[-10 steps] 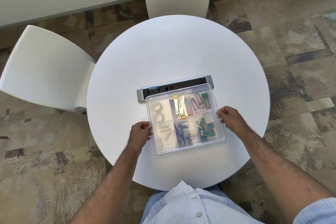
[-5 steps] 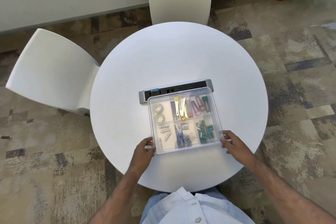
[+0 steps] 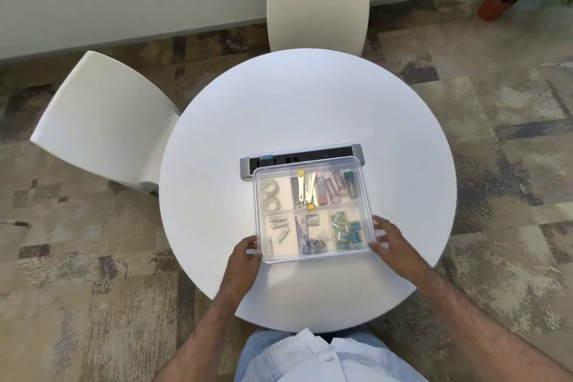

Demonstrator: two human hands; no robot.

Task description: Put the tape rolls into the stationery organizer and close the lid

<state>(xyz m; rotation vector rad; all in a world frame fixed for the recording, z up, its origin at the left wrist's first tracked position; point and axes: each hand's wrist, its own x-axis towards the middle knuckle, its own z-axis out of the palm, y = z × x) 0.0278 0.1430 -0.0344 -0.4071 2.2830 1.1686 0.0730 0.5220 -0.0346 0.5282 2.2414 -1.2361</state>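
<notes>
A clear plastic stationery organizer (image 3: 367,195) lies on the round white table (image 3: 279,102) with its clear lid on top. Two tape rolls (image 3: 270,195) sit in its far left compartment. Other compartments hold batteries, clips, pens and small green packets. My left hand (image 3: 246,254) grips the near left corner of the organizer. At the near right corner my right hand (image 3: 389,237) rests with its fingers spread against the box's side.
A grey power strip (image 3: 297,156) lies just behind the organizer. Two white chairs (image 3: 102,124) stand at the table's left and far side (image 3: 317,6). A potted plant (image 3: 499,3) stands at the far right on the patterned carpet.
Both hands have slid from the organizer's sides down to its near corners. The camera has shifted, so the table sits lower in view.
</notes>
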